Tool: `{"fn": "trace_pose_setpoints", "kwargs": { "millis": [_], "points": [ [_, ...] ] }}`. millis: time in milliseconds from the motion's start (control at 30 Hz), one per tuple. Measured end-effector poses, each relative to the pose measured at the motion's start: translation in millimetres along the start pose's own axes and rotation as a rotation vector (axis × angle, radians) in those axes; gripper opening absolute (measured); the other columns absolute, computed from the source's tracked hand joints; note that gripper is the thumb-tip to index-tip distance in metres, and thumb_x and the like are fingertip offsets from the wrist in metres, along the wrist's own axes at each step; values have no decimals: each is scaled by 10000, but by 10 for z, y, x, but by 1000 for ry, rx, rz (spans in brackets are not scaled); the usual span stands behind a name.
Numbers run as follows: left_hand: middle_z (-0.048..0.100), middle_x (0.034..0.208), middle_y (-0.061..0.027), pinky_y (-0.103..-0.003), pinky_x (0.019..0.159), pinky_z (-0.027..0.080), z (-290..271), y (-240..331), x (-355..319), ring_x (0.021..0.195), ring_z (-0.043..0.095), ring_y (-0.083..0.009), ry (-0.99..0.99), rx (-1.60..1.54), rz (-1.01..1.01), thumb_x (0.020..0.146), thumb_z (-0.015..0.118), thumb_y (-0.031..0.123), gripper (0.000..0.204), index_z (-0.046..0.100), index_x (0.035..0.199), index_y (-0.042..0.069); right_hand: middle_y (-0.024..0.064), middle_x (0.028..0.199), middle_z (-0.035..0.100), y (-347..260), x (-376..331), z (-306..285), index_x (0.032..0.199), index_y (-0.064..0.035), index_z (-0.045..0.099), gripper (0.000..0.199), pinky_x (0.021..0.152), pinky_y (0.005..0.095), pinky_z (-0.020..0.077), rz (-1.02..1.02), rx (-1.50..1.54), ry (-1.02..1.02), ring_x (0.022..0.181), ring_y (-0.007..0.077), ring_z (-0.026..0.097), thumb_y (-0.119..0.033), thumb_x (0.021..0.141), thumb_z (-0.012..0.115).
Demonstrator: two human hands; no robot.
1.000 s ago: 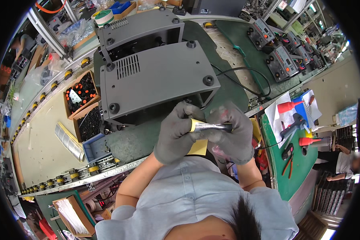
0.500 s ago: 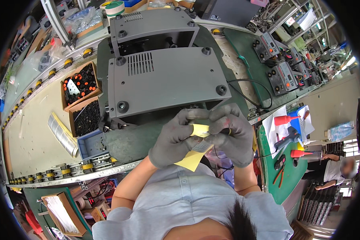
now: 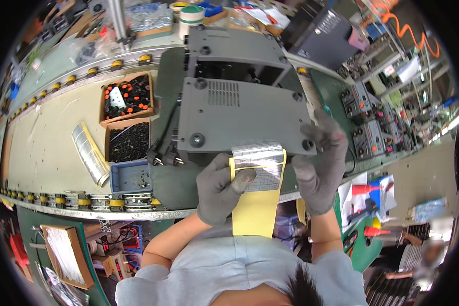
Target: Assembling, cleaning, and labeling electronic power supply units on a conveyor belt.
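My left hand (image 3: 217,193), in a grey glove, grips a strip of silver labels on yellow backing paper (image 3: 257,211) between thumb and fingers. The strip's top curls over, and its lower end hangs in front of my shirt. Beside it, my gloved right hand (image 3: 324,171) is raised with its fingers apart and nothing visible in them. That hand overlaps the right front corner of a grey metal case (image 3: 260,122), which has round black feet and a slotted vent on its upper face. A similar grey case (image 3: 239,48) stands behind.
At left are a box of black and orange parts (image 3: 128,118), a box of small black pieces (image 3: 128,145), a blue tray (image 3: 118,176) and a curled label sheet (image 3: 90,153). Power plugs (image 3: 166,159) lie beside the near case. Several small machines (image 3: 367,137) stand at right. A person (image 3: 413,260) is far right.
My hands were together on the label strip; now the right has let go and moved up and right. The strip has opened out, showing more silver face. The view has shifted.
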State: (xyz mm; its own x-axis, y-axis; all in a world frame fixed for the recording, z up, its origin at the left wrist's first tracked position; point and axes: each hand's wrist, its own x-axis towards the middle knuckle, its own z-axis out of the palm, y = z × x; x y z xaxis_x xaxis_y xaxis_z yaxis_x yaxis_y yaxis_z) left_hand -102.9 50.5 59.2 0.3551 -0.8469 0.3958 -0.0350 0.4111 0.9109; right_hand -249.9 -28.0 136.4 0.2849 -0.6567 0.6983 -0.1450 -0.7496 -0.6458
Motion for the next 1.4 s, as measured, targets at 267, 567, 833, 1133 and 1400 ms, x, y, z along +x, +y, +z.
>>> {"fn": "trace_pose_setpoints", "kwargs": {
  "millis": [267,567,833,1133,1400],
  "points": [
    [607,859,-101,-260,638,437,-90,16,60,722,565,-167,145,40,92,844,616,266,284,665,973,17,60,955,604,84,286,297,1109,32,524,284,756,247,436,473,248,-588,813,95,535,-160,903,501],
    [579,869,-120,-309,606,443,-553,186,334,726,561,-264,348,771,355,833,587,233,249,622,1012,64,8,782,585,783,1359,660,931,18,625,270,639,226,420,538,19,-1153,708,47,499,-235,876,551],
    [593,986,-80,-401,854,425,-473,24,708,992,543,-301,157,892,204,717,579,97,261,629,972,70,20,711,600,1080,1608,427,891,30,649,260,632,251,439,522,-179,-1297,681,61,509,-222,837,615],
    [599,975,-80,-389,856,425,-463,18,727,976,552,-291,131,905,174,680,570,39,277,638,945,78,63,650,560,1198,1658,326,863,36,638,288,611,276,421,522,-164,-1304,634,85,480,-249,833,609],
    [611,957,-87,-390,868,423,-457,24,739,988,561,-294,121,904,184,687,574,64,240,650,914,73,64,666,585,1257,1703,298,870,38,644,281,622,269,437,474,-121,-1349,640,85,505,-239,831,608]
  ]
}}
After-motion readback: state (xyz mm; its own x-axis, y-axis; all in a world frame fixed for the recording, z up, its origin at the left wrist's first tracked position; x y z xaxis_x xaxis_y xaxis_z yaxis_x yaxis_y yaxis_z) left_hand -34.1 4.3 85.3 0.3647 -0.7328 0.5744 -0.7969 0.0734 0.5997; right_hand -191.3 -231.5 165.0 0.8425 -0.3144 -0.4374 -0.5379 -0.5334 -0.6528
